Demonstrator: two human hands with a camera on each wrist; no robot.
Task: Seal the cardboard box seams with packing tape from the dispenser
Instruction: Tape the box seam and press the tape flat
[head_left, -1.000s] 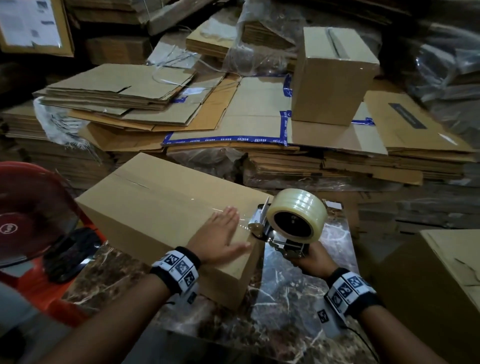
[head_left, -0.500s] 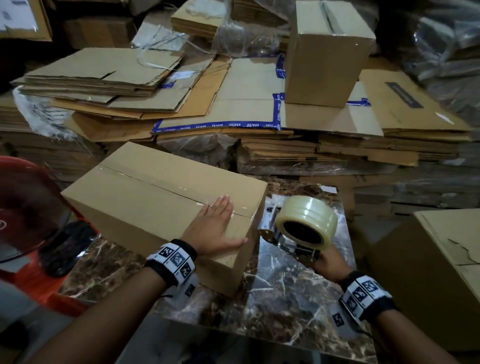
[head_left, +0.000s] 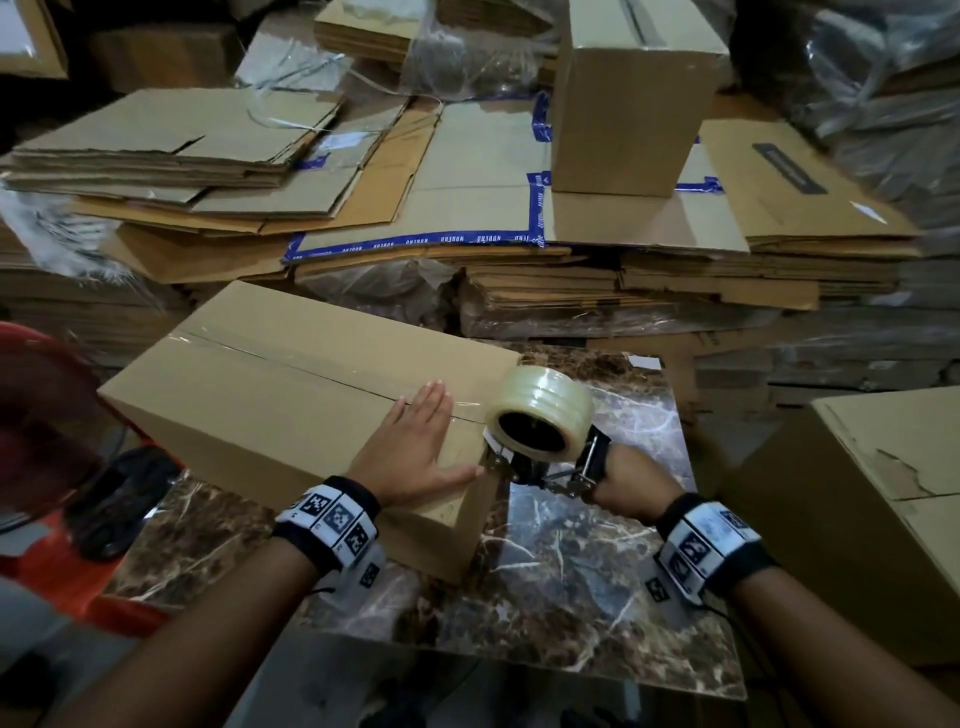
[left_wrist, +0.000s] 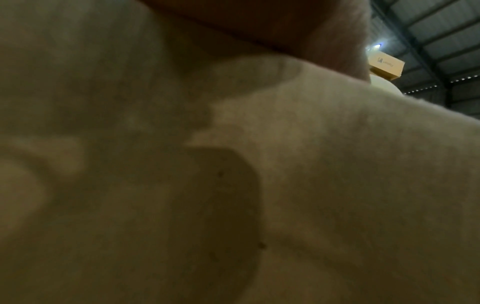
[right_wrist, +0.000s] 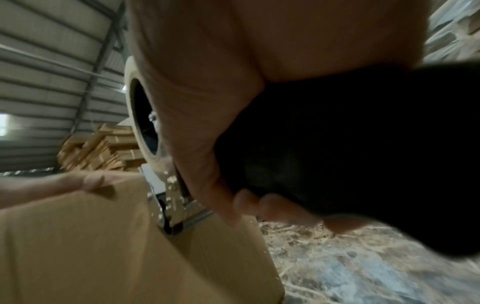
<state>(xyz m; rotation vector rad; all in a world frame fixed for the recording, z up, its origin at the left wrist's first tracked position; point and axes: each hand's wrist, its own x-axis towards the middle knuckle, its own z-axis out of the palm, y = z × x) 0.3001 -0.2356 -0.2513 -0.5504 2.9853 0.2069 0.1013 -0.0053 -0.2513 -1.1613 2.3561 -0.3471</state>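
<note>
A closed brown cardboard box (head_left: 270, 384) lies on the marble table (head_left: 597, 561), clear tape running along its top seam. My left hand (head_left: 415, 441) lies flat on the box top near its right end, fingers straight, thumb out along the edge. My right hand (head_left: 618, 488) grips the black handle of the tape dispenser (head_left: 540, 457), whose clear tape roll (head_left: 545, 415) sits at the box's right end. In the right wrist view the dispenser's metal front (right_wrist: 166, 197) presses on the box's end face (right_wrist: 103, 246). The left wrist view shows only blurred cardboard (left_wrist: 285, 185).
Stacks of flattened cardboard (head_left: 467, 208) fill the background, with an upright taped box (head_left: 628, 98) on top. Another large box (head_left: 878, 499) stands close on the right. A red object (head_left: 47, 426) sits left of the table.
The dispenser came off the box top, dropped past its right end, and now presses against the end face. My left hand stayed flat on the box.
</note>
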